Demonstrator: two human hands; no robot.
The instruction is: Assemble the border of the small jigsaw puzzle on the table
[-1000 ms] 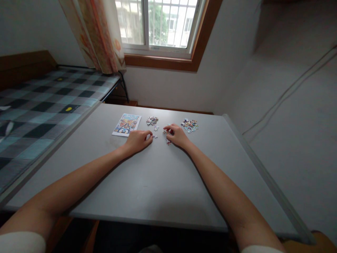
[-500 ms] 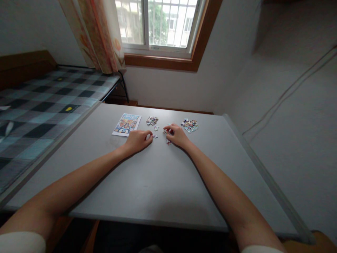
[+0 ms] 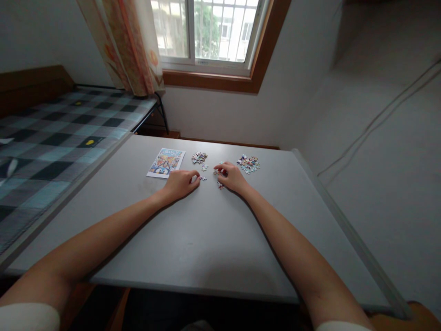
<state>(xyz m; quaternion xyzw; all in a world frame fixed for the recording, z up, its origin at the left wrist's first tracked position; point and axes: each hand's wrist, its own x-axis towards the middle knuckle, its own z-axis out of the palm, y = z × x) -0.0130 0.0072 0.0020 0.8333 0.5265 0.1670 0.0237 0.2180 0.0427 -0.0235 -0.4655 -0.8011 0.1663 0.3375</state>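
My left hand (image 3: 182, 184) rests on the table with thumb and fingers pinched together at a small jigsaw puzzle piece (image 3: 203, 178). Opposite it, my right hand (image 3: 233, 176) is curled, its thumb and fingertips around a colourful puzzle piece (image 3: 216, 172); the fingers partly cover it. More joined or loose pieces (image 3: 220, 185) lie just under the right thumb. A few light pieces (image 3: 204, 168) lie between the hands, a little farther off. Beside the left hand is a printed picture sheet (image 3: 167, 162), its lower edge near the knuckles.
One heap of puzzle pieces (image 3: 199, 157) lies behind the hands, and a wider heap (image 3: 248, 163) lies to the right. The white table (image 3: 193, 239) has raised side edges. A checked bed (image 3: 69, 133) stands left; a window (image 3: 220, 32) and curtain (image 3: 131, 50) are beyond.
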